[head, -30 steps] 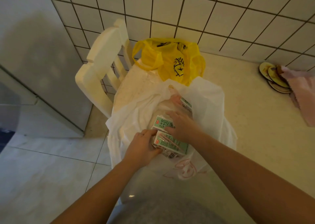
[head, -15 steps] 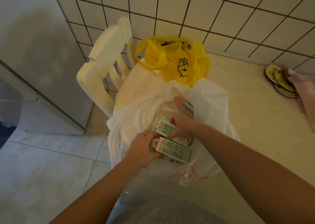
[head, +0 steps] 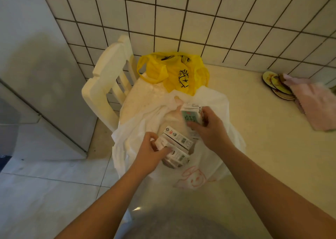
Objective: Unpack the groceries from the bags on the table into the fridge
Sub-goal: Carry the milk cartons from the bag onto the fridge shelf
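Note:
A white plastic bag [head: 214, 158] with a red drawing lies open on the pale table [head: 272, 147]. My left hand [head: 151, 153] grips a stack of small white drink cartons [head: 179, 144] over the bag's mouth. My right hand [head: 209, 129] holds another green-and-white carton [head: 190, 116] a little farther back, above the bag. A yellow plastic bag [head: 174, 73] sits behind the white one, against the tiled wall. The grey fridge [head: 36, 86] stands at the left with its door closed.
A white chair [head: 107, 86] stands between the fridge and the table. At the table's right lie several round coasters [head: 274, 83] and a pink cloth [head: 316, 104]. Pale floor tiles [head: 45, 193] spread at lower left.
My right hand has lifted one carton up and back out of the bag. My left hand has turned the stacked cartons and raised them slightly. The camera has tilted a little.

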A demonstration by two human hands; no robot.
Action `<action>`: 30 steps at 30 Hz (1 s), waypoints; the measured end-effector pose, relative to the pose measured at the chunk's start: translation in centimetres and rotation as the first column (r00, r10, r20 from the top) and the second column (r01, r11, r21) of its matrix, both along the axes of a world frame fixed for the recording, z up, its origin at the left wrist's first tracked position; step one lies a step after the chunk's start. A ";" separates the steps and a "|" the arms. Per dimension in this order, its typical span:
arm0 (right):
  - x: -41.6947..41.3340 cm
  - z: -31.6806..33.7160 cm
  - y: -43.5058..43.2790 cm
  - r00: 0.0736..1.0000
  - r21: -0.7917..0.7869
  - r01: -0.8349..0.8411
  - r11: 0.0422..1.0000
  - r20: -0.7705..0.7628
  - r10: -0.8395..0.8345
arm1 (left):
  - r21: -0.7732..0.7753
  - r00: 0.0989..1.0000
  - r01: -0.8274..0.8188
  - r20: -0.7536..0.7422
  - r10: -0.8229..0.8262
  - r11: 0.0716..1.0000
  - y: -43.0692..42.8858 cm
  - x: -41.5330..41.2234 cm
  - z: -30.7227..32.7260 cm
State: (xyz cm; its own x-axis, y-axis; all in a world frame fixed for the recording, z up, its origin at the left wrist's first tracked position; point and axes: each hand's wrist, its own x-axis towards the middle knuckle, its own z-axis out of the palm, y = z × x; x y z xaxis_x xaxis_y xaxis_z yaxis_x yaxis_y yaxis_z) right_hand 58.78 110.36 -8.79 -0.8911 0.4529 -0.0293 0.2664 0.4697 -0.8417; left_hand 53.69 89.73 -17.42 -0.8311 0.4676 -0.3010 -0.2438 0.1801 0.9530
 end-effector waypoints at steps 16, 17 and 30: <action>15.6 5.7 -7.9 0.964 -0.843 0.082 0.531 -0.068 -0.258 | 0.265 0.821 -0.311 0.559 0.118 0.913 -4.0 10.4 10.3; 16.7 5.5 -8.7 0.969 -0.864 0.088 0.496 -0.042 -0.245 | 0.248 0.802 -0.324 0.584 0.126 0.913 -4.8 11.6 10.4; 26.7 2.2 -22.7 0.993 -0.926 0.114 0.359 0.098 -0.061 | 0.187 0.757 -0.392 0.622 0.201 0.901 -20.5 26.0 11.1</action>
